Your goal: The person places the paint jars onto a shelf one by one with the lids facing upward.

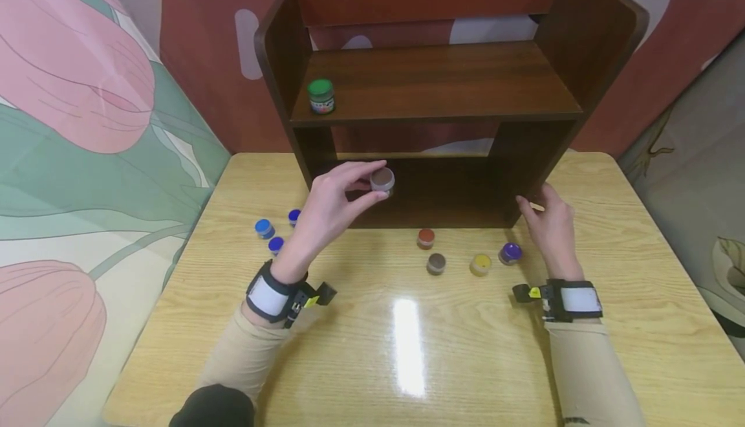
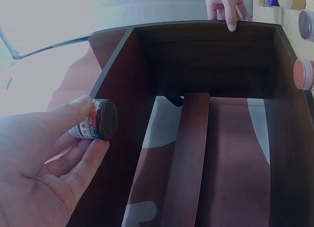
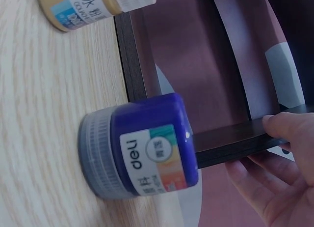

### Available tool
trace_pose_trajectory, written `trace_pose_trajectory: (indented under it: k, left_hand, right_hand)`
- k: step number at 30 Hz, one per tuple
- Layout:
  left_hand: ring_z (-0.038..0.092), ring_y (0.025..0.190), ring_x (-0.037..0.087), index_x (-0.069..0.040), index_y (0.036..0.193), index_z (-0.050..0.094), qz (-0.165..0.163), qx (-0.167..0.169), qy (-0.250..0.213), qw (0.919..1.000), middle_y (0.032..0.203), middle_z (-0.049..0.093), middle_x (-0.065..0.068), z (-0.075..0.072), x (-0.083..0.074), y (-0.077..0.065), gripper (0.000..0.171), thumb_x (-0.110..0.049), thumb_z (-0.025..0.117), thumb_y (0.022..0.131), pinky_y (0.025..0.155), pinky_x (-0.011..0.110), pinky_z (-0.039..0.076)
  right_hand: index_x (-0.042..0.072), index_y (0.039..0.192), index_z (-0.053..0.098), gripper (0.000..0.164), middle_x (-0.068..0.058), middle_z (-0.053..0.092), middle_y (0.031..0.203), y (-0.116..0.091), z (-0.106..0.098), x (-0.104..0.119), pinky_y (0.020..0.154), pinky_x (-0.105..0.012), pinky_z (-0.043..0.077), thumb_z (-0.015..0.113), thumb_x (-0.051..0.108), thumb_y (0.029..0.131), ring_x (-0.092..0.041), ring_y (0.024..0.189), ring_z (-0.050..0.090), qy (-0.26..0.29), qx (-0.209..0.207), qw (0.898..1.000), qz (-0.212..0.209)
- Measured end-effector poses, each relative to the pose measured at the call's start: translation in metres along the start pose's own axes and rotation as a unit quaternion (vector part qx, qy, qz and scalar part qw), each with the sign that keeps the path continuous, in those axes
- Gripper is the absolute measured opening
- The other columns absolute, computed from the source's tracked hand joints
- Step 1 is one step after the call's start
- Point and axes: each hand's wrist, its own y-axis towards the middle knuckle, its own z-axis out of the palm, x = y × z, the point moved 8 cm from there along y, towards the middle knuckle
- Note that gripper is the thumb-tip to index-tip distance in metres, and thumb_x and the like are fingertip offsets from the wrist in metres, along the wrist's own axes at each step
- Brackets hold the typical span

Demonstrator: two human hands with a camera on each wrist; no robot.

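My left hand pinches a small paint jar between thumb and fingers, in front of the lower opening of a dark brown wooden shelf. In the left wrist view the jar's dark end faces away from the palm and a printed label shows. My right hand grips the front edge of the shelf's right side panel, thumb inside and fingers outside. A green-topped jar stands on the upper board at the left. Close to the right hand, a purple paint jar bears a deli label.
Before the shelf stand a red jar, a brown-grey jar and a yellow jar. Several blue jars sit left of the left wrist on the wooden table. Patterned cloth hangs behind the shelf.
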Motion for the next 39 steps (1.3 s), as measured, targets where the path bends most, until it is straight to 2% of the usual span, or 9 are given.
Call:
trace_pose_trajectory:
  k: [8, 15, 30, 39]
  left_hand:
    - [0.071, 0.103, 0.016, -0.013, 0.133, 0.064, 0.005, -0.003, 0.003, 1.0, 0.124, 0.07, 0.007, -0.006, -0.006, 0.003, 0.049, -0.021, 0.077, 0.087, 0.09, 0.028, 0.06]
    - [0.071, 0.104, 0.016, -0.012, 0.133, 0.065, 0.013, -0.012, 0.005, 0.9998, 0.124, 0.07, 0.007, -0.01, -0.008, 0.006, 0.05, -0.021, 0.078, 0.086, 0.09, 0.024, 0.059]
    - [0.071, 0.102, 0.016, -0.012, 0.132, 0.066, 0.017, -0.028, 0.008, 0.9994, 0.122, 0.071, 0.007, -0.019, -0.015, 0.01, 0.049, -0.021, 0.078, 0.086, 0.09, 0.026, 0.06]
    - [0.07, 0.103, 0.013, -0.014, 0.132, 0.066, 0.014, -0.038, 0.021, 0.999, 0.122, 0.071, 0.005, -0.023, -0.018, 0.012, 0.048, -0.024, 0.078, 0.086, 0.09, 0.022, 0.059]
  right_hand:
    - [-0.002, 0.125, 0.058, 0.034, -0.028, 0.067, 0.119, 0.0, 0.0, 0.0, 0.087, -0.052, 0.055, 0.061, 0.02, 0.099, -0.044, 0.11, 0.067, -0.001, 0.005, 1.0, 0.001]
    - [-0.002, 0.124, 0.058, 0.034, -0.027, 0.068, 0.118, 0.0, 0.001, 0.0, 0.086, -0.05, 0.055, 0.061, 0.021, 0.099, -0.043, 0.11, 0.067, 0.002, 0.004, 1.0, -0.001]
    - [-0.002, 0.124, 0.059, 0.035, -0.028, 0.068, 0.119, 0.0, 0.001, -0.001, 0.086, -0.049, 0.056, 0.061, 0.022, 0.099, -0.043, 0.11, 0.067, 0.002, 0.0, 1.0, 0.0]
    - [-0.001, 0.125, 0.059, 0.035, -0.028, 0.068, 0.12, 0.0, 0.001, -0.001, 0.087, -0.052, 0.056, 0.061, 0.022, 0.099, -0.043, 0.11, 0.067, 0.002, 0.003, 1.0, -0.001]
